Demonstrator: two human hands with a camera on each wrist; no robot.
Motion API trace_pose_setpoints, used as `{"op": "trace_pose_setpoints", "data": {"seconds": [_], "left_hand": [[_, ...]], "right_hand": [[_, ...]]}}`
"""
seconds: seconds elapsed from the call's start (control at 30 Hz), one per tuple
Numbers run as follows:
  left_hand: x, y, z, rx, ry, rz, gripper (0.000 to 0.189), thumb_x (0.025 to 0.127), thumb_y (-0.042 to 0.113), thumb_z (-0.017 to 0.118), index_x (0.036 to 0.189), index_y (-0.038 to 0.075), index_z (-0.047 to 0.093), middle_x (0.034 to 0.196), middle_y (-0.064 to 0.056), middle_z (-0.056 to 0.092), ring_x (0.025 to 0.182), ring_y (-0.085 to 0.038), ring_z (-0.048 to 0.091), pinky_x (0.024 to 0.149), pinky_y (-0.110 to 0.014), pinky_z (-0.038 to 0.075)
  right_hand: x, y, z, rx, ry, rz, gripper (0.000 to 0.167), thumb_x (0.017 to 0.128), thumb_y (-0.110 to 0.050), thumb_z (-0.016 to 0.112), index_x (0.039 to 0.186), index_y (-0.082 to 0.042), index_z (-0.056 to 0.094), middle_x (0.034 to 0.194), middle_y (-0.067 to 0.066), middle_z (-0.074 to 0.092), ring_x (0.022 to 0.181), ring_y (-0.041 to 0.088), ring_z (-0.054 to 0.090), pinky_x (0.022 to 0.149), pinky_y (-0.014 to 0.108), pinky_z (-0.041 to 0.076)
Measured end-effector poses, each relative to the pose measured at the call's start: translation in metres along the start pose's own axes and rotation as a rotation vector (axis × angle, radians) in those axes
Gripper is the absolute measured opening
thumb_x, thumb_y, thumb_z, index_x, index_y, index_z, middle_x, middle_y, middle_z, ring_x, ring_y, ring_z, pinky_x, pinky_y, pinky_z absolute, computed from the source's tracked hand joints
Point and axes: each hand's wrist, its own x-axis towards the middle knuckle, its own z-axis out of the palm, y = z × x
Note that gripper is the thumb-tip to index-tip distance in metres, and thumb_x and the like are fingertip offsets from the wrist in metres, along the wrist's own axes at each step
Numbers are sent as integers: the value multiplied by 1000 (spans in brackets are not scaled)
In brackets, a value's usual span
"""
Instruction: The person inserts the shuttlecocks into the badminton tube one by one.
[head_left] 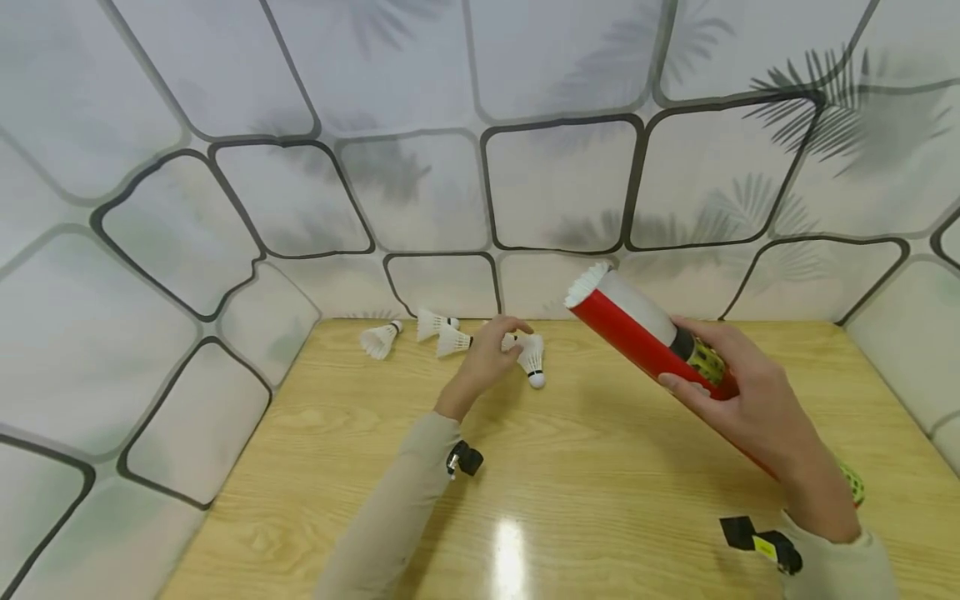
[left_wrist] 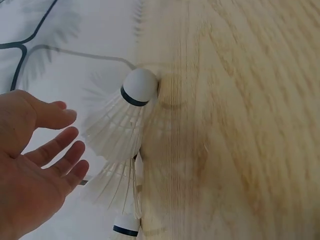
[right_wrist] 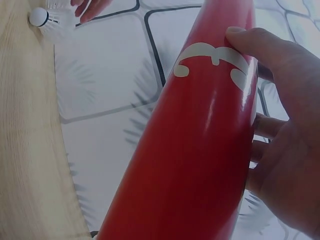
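Right of centre, a long glossy red tube (head_left: pixel 630 335) tilts, frilled white at its raised end, with a pale curling emblem and white, black and yellow panels; the right hand (head_left: pixel 753 404) grips it. The left hand (head_left: pixel 491 352), fingers loosely parted, empty, is beside ribbed white shuttlecocks (head_left: pixel 532 358) mid-frame on grained wood (head_left: pixel 600 500).

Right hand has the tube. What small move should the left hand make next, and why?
Probably close the left hand round the nearest shuttlecock: the thumb and fingers look parted beside its feathers, gripping nothing, while the right hand holds the red tube.
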Motion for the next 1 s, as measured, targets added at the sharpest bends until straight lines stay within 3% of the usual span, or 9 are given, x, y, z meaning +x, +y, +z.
{"op": "trace_pose_setpoints", "data": {"seconds": [0.2, 0.33, 0.57, 0.73, 1.0], "left_hand": [[8, -6, 6, 103, -152, -21, 30, 97, -3, 66, 126, 7, 67, 137, -13, 61, 130, -32, 55, 106, -44, 48], [10, -10, 7, 128, -200, -44, 31, 98, -1, 65, 127, 9, 67, 137, -9, 63, 132, -28, 55, 107, -42, 47], [4, -11, 2, 110, -127, -26, 26, 96, -7, 65, 117, 7, 72, 125, -10, 70, 116, -27, 64, 97, -40, 54], [-3, -11, 0, 34, -91, -14, 23, 96, -6, 66, 114, 7, 73, 118, -8, 72, 101, -23, 67, 88, -37, 56], [-9, -2, -7, -93, -5, -24, 22, 98, -3, 65, 116, 7, 73, 118, -10, 71, 102, -27, 71, 86, -35, 58]], "right_hand": [[-3, 1, -1, -20, 11, 17, 87, 75, -4, 91, 151, -22, 52, 134, 4, 61, 108, 8, 50, 84, 9, 38], [-5, 1, -2, -26, 29, 42, 88, 75, -4, 91, 151, -23, 52, 133, 6, 62, 108, 9, 48, 83, 9, 37], [-4, 4, 0, -40, 19, 45, 87, 76, -6, 91, 152, -23, 51, 133, 7, 62, 109, 14, 50, 84, 9, 36], [-4, 6, 0, -39, 14, 48, 86, 77, -6, 90, 152, -23, 52, 132, 6, 62, 108, 13, 50, 84, 9, 36], [-5, 8, -3, -48, 13, 38, 86, 76, -5, 90, 151, -21, 52, 133, 8, 61, 108, 15, 50, 84, 7, 35]]}}
